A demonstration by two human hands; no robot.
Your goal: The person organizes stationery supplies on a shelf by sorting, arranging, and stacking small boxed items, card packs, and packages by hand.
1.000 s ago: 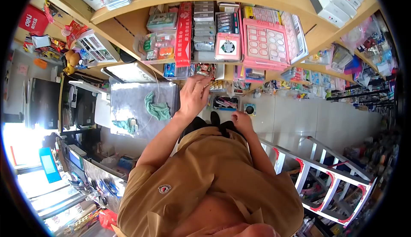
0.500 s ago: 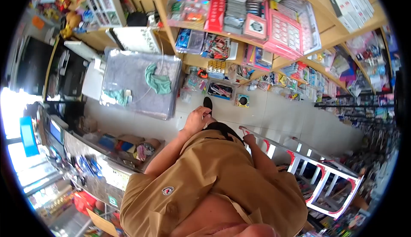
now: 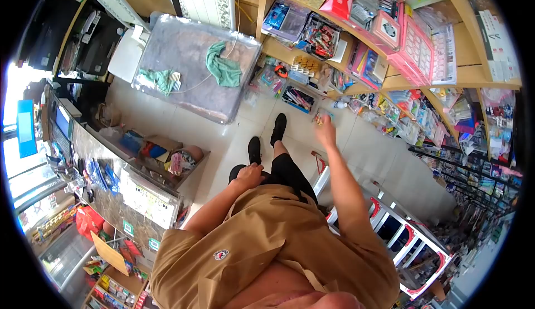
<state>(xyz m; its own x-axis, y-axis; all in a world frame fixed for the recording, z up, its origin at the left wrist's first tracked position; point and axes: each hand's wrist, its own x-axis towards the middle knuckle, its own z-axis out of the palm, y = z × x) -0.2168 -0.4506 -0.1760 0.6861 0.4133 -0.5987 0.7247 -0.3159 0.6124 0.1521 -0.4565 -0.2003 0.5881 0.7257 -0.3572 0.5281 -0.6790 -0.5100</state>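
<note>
My left hand [image 3: 249,176] is low in front of my body, over the dark shorts [image 3: 295,178] at my left thigh. Its fingers are curled, and whatever may be in them is hidden. Forward and to the right reaches my right hand [image 3: 325,131], above the floor. A small colourful package [image 3: 321,115] shows right at its fingertips; whether they touch it I cannot tell. The fingers are too small and smeared to read. Past that hand, a bin of pens [image 3: 297,99] sits on the floor by the shelf.
A white stepladder [image 3: 409,236] with red joints stands at my right. Wooden shelves [image 3: 468,47] full of stationery rise ahead. Ahead left is a plastic-covered grey slab [image 3: 184,58] bearing a green cloth [image 3: 223,66]. A counter [image 3: 106,197] runs along the left.
My right hand has swung forward and up from beside my hip. The left hand has dropped back towards my left thigh. Both shoes now show, and the view has shifted.
</note>
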